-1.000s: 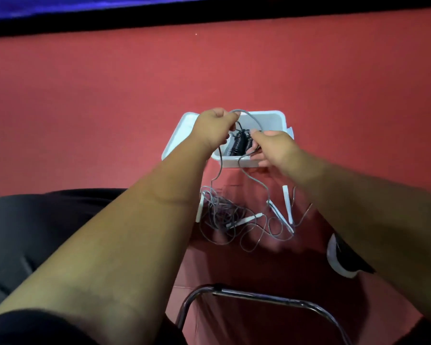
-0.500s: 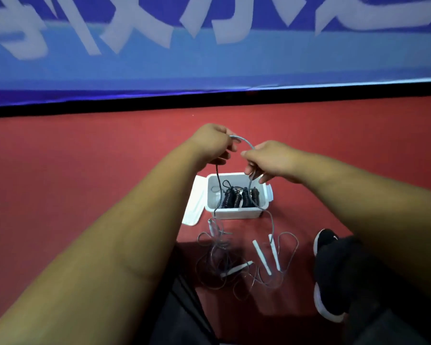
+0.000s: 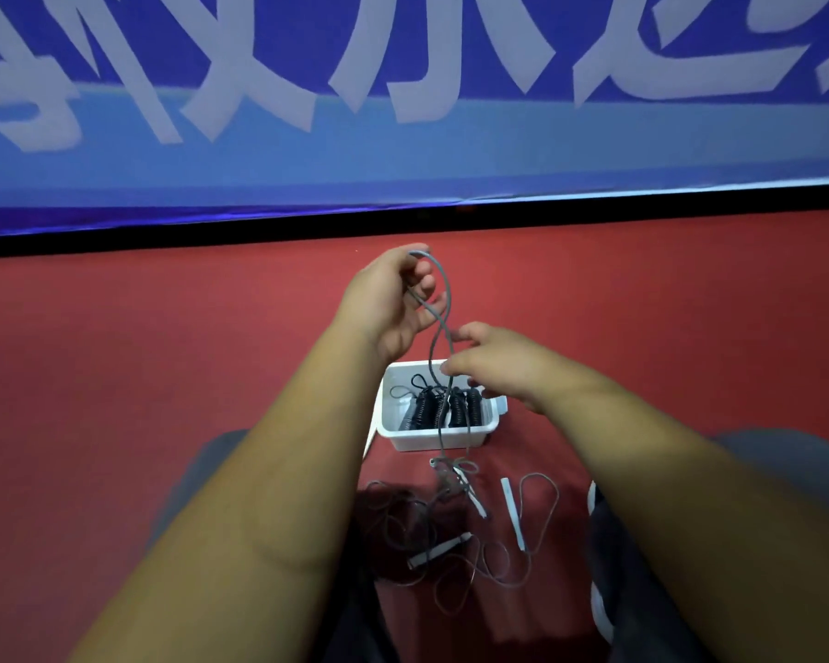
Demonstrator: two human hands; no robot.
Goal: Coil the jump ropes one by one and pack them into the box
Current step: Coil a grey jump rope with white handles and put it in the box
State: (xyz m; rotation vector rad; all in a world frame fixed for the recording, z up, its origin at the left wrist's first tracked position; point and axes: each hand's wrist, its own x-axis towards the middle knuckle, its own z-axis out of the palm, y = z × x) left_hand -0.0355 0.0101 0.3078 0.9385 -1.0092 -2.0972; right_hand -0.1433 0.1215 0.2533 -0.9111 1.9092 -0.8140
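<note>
Red floor [image 3: 164,351] below: raised left hand [image 3: 388,303] grips the grey rope [image 3: 432,346]; lower right hand [image 3: 494,370] seemingly pinches it.

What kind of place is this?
Probably a gym or sports hall: a red sports floor, a big blue banner with white lettering along the wall, and jump ropes lying by a white box.

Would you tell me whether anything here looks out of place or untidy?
The grey ropes on the floor before the white box lie tangled, white handles pointing different ways. The strand gripped by the left hand and right hand runs down into that snarl. The black coils in the box look tidy.
</note>
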